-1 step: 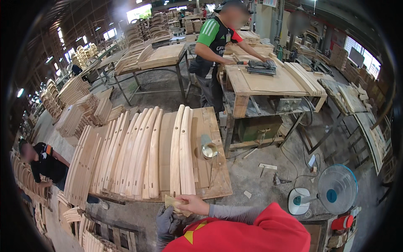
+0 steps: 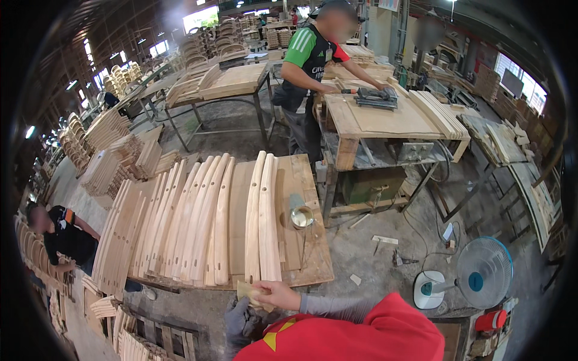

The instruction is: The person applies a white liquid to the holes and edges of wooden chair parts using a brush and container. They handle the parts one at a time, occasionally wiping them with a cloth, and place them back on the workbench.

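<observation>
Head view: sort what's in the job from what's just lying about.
Likely in the job:
tan sheet in the right hand, by the gloved left hand
curved wooden slats

Likely lying about:
wood scraps on the floor
red container

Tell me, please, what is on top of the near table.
Wooden slats, brown sheeting and a cup are on the near table. Slats and sheeting cover much of its surface, so the tabletop beneath them cannot be seen.

Glaring windows (image 2: 200, 19), dark bowed edges
</observation>
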Demonstrator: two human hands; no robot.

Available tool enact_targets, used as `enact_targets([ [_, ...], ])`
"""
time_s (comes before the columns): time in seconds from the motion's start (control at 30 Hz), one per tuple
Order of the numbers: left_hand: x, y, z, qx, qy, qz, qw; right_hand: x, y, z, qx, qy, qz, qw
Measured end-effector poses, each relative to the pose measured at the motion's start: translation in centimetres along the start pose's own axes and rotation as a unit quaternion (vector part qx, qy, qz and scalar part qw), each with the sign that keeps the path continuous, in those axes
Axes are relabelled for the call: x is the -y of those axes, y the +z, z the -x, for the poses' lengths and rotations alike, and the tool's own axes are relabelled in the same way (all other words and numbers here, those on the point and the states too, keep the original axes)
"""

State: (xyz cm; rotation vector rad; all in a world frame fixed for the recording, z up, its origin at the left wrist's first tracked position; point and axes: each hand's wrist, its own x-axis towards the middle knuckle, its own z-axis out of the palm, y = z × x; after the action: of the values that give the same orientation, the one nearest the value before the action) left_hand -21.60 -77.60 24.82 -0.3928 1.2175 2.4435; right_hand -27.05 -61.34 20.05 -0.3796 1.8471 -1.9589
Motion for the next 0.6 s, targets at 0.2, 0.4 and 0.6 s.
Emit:
enact_targets([
  [0.2,0.7,-2.5,-0.3,-0.082,0.045,-0.083,0.992,1.3,0.8,0.2,0.054,-0.009,0.076,0.996],
  [0.4,1.0,-1.4,-1.1,-0.082,0.018,-0.048,0.995,1.1,-0.3,1.4,-0.006,-0.031,0.037,0.999],
  [0.6,0.9,-0.4,-0.9,-0.058,0.006,-0.067,0.996,2.3,-1.9,2.7,0.016,0.015,0.059,0.998],
])
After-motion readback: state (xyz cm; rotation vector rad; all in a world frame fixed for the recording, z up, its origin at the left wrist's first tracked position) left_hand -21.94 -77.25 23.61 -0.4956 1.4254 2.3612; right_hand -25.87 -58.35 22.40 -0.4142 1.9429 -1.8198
